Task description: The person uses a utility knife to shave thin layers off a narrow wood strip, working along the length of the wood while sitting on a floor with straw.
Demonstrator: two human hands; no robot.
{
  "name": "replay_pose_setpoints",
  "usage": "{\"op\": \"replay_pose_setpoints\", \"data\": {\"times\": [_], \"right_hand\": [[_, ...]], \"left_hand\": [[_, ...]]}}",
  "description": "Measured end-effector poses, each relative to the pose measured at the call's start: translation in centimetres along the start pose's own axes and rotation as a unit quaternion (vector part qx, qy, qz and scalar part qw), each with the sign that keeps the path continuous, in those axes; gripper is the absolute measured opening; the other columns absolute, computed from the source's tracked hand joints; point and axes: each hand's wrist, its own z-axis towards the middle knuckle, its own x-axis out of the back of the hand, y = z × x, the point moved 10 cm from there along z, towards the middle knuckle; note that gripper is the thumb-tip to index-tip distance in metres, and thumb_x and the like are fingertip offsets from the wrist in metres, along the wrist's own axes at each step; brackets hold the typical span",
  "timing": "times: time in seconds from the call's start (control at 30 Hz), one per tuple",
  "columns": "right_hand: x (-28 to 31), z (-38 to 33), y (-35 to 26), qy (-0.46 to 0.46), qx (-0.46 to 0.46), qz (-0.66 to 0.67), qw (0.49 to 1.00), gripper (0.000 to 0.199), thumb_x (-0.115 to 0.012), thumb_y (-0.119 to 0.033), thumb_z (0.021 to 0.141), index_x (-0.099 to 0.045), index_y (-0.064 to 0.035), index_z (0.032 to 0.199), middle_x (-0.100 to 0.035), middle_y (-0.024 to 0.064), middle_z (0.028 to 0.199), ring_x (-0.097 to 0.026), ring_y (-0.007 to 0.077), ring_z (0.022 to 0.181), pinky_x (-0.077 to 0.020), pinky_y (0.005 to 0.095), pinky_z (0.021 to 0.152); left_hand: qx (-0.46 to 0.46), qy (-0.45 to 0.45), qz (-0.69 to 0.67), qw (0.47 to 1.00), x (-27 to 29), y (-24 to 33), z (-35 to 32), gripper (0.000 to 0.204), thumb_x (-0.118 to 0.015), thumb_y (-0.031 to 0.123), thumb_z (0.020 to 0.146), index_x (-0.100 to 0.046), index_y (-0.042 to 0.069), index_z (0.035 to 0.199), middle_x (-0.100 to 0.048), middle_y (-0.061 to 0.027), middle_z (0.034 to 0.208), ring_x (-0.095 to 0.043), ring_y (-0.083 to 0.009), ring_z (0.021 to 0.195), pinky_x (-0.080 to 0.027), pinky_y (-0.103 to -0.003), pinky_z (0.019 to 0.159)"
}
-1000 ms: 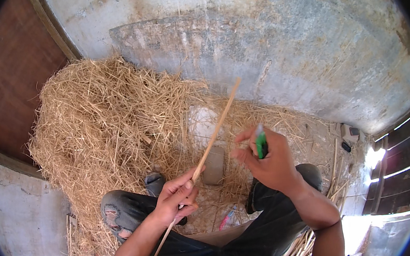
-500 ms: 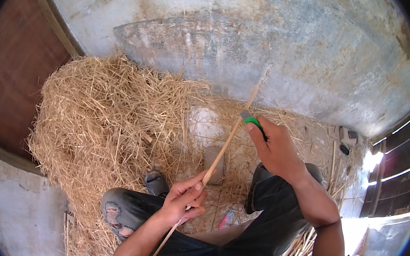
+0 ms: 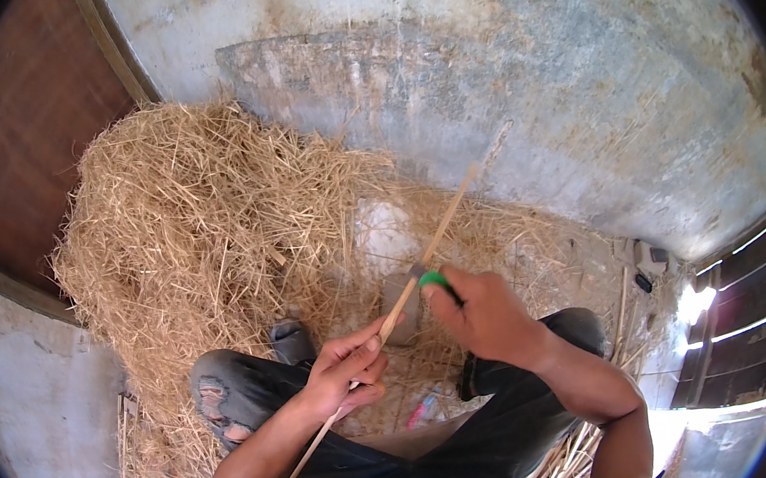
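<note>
A long, thin wooden stick (image 3: 450, 218) slants across in front of me, from my lap up toward the wall. Its far end is darker and rougher than the pale stretch below it. My left hand (image 3: 348, 371) is closed round the lower part, with the thumb on top. In my right hand (image 3: 492, 313) is a green-handled knife (image 3: 433, 279), its short grey blade lying across the stick a little above my left hand. My right fingers hide most of the handle.
A big heap of straw (image 3: 173, 213) lies at the left, with loose straw over the floor. A stained wall (image 3: 514, 70) rises ahead. Between my knees are a greyish block (image 3: 402, 309) and a small pink-and-blue item (image 3: 421, 410). Several thin sticks (image 3: 562, 466) lie at lower right.
My right hand and the knife have slid down along the stick, toward my left hand. The left hand and the stick have stayed nearly in place.
</note>
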Motion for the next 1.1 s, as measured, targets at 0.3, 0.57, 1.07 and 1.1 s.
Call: {"op": "replay_pose_setpoints", "data": {"times": [0.3, 0.57, 1.07, 1.1], "right_hand": [[0.8, 0.4, 0.5, 0.033, -0.019, 0.031, 0.999, 0.024, -0.058, -0.021, 0.102, -0.060, 0.0002, 0.090, -0.053, 0.0192, 0.059, -0.053, 0.0308, 0.049, -0.0407, 0.0421, 0.048], [-1.2, -0.2, 0.1, -0.006, -0.025, 0.075, 0.997, 0.023, -0.060, -0.019, 0.101, -0.060, 0.0019, 0.092, -0.051, 0.0198, 0.060, -0.050, 0.0236, 0.047, -0.0397, 0.0385, 0.049], [-3.0, -0.8, -0.7, -0.090, -0.032, 0.186, 0.978, 0.028, -0.060, -0.026, 0.101, -0.065, -0.0005, 0.093, -0.055, 0.0173, 0.061, -0.056, 0.0265, 0.052, -0.0425, 0.0395, 0.052], [-2.4, -0.5, -0.4, -0.105, -0.042, 0.197, 0.974, 0.027, -0.059, -0.025, 0.102, -0.065, -0.0003, 0.092, -0.054, 0.0149, 0.061, -0.054, 0.0216, 0.053, -0.0416, 0.0370, 0.052]], "left_hand": [[-0.007, -0.004, 0.001, 1.000, 0.4, 0.1, -0.2, 0.053, -0.044, 0.024, 0.110, -0.032, 0.002, 0.156, -0.028, 0.0048, 0.064, -0.020, -0.0035, 0.048, -0.024, -0.020, 0.043], [0.004, 0.012, -0.004, 1.000, 0.8, -0.1, -0.3, 0.053, -0.044, 0.024, 0.110, -0.032, 0.002, 0.157, -0.028, 0.0052, 0.065, -0.020, -0.0036, 0.050, -0.024, -0.019, 0.043], [-0.019, -0.002, 0.026, 0.999, 1.0, 0.3, 0.0, 0.049, -0.045, 0.026, 0.110, -0.038, 0.010, 0.156, -0.028, 0.0047, 0.068, -0.020, -0.0044, 0.052, -0.021, -0.021, 0.043], [-0.023, -0.004, 0.022, 0.999, 0.9, 0.6, 0.0, 0.049, -0.045, 0.026, 0.110, -0.038, 0.010, 0.156, -0.028, 0.0047, 0.068, -0.020, -0.0044, 0.052, -0.022, -0.021, 0.043]]}}
